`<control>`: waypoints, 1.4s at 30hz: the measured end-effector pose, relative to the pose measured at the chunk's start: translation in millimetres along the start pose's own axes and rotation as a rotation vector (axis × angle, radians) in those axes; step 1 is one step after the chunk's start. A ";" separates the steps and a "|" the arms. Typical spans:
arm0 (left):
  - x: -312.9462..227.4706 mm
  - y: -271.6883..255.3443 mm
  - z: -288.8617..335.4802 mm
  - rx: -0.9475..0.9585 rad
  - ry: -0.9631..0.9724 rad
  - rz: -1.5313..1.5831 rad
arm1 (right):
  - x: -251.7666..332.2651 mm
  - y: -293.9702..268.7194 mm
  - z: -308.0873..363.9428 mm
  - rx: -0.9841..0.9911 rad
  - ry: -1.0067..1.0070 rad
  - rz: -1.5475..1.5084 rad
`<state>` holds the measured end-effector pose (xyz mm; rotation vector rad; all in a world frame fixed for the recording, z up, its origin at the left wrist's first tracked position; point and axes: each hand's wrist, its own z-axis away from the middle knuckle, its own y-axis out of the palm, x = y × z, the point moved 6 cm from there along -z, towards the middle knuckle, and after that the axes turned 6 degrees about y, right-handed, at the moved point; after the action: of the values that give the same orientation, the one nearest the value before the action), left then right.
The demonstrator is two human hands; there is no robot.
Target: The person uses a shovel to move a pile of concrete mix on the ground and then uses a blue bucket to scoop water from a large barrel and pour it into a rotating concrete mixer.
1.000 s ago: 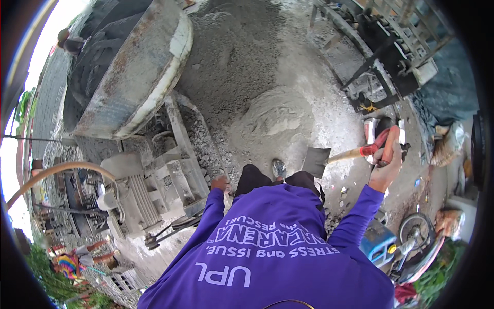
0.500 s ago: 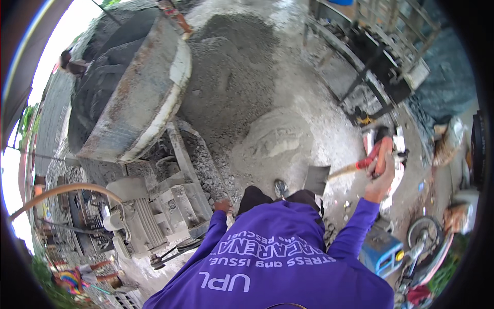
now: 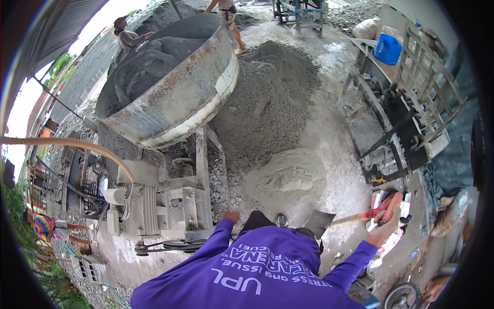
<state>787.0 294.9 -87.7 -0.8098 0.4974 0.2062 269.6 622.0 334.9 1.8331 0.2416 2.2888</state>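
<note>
I have the right hand (image 3: 386, 228) closed around the red handle of the shovel (image 3: 348, 220), whose wooden shaft runs leftward so that the dark blade sits just beside the right knee (I can't tell whether it touches the ground). My left hand (image 3: 231, 216) hangs near the left knee, fingers seemingly curled, and from here I cannot tell whether it holds anything. Ahead of the feet I see a low mound of pale powder (image 3: 285, 172), with a larger gravel heap (image 3: 272, 98) behind it. Left of that heap stands the rusty drum (image 3: 175, 98), holding grey material, with a motor (image 3: 141, 201) nearer me.
</note>
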 end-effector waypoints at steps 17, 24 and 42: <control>-39.1 -13.5 8.9 -0.016 -0.202 0.487 | 2.4 -19.7 -34.3 -0.039 -0.002 -0.051; -33.8 5.0 18.8 0.045 -0.249 0.587 | 5.0 -21.5 -23.8 -0.056 -0.020 -0.028; -16.9 12.4 28.5 0.115 -0.301 0.686 | 2.6 0.3 -16.9 0.005 -0.044 -0.019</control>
<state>777.8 324.4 -70.6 -0.4582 0.4809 0.9117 252.5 622.3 333.8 1.8731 0.2572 2.2341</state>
